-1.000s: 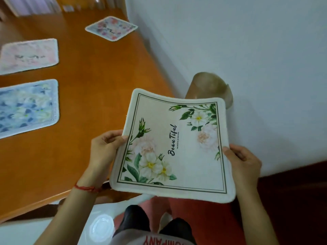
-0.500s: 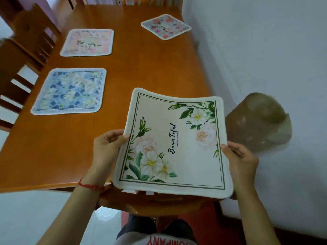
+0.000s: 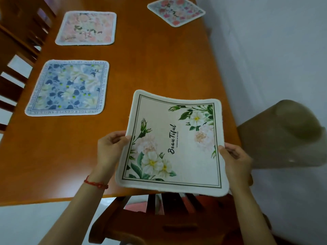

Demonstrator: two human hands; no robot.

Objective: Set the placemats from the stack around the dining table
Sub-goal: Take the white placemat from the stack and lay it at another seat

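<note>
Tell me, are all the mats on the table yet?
Not yet. Three lie flat on the table: the blue mat, the pink mat and the far rose mat. The left hand and right hand hold the white flower mat above the near edge, not yet laid down.

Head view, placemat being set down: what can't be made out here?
- Table under the held cream placemat: covered by the mat.
- Small print under "Beautiful": too small.
- Fingers of left hand and right hand: behind the mat.
- The stack: not in view.
</note>
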